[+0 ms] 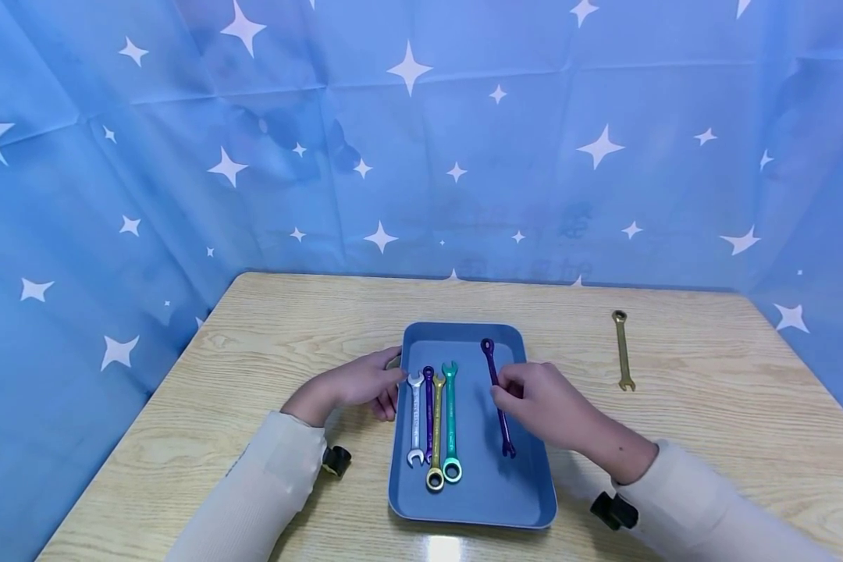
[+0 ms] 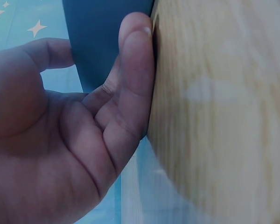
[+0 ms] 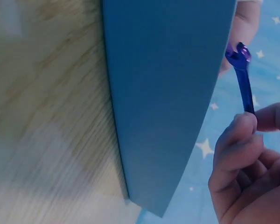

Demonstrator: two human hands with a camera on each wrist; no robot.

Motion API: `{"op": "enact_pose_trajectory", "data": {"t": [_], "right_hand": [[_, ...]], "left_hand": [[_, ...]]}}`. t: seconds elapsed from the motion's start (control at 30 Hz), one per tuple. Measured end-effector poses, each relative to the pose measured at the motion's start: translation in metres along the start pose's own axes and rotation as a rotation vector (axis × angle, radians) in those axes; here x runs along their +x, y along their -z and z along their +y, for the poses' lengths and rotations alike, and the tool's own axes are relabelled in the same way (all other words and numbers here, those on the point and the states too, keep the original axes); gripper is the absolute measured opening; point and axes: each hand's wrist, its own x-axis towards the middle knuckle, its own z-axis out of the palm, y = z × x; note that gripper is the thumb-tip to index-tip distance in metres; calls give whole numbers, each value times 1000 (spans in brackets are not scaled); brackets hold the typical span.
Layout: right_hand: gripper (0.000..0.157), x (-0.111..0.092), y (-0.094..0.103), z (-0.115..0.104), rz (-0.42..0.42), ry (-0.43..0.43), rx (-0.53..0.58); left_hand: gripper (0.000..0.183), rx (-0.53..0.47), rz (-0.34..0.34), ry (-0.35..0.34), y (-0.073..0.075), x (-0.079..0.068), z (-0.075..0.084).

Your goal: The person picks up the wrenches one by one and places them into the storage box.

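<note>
A blue-grey tray (image 1: 474, 503) lies on the table. My left hand (image 1: 361, 380) holds its left side, the thumb at the rim and the fingers against the outer wall (image 2: 100, 42). Inside, toward the left, lie a silver wrench (image 1: 416, 417), a purple wrench (image 1: 429, 406), a gold wrench (image 1: 437, 429) and a green wrench (image 1: 451, 414), side by side. Over the right part of the tray, my right hand (image 1: 544, 406) pinches another purple wrench (image 1: 493, 367) near its middle. In the right wrist view, that wrench's open end (image 3: 240, 58) shows beyond the tray wall.
A further gold wrench (image 1: 623, 351) lies on the wooden table (image 1: 309, 312), right of the tray. Behind the table hangs a blue cloth (image 1: 449, 203) with white stars. Each sleeve carries a small black wrist device (image 1: 614, 511).
</note>
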Motion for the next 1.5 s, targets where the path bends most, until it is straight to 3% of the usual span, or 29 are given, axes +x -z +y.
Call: {"op": "enact_pose_trajectory", "data": {"t": [0.23, 0.7, 1.1, 1.5], "right_hand": [[28, 4, -5, 0, -93, -35, 137], [30, 9, -19, 1, -228, -61, 299], [27, 16, -28, 5, -342, -55, 368], [22, 17, -27, 7, -364, -59, 361]], "left_hand": [[63, -11, -3, -3, -1, -1, 0], [64, -2, 9, -5, -1, 1, -1], [64, -4, 7, -6, -1, 1, -1], [63, -16, -2, -13, -1, 2, -2]]}}
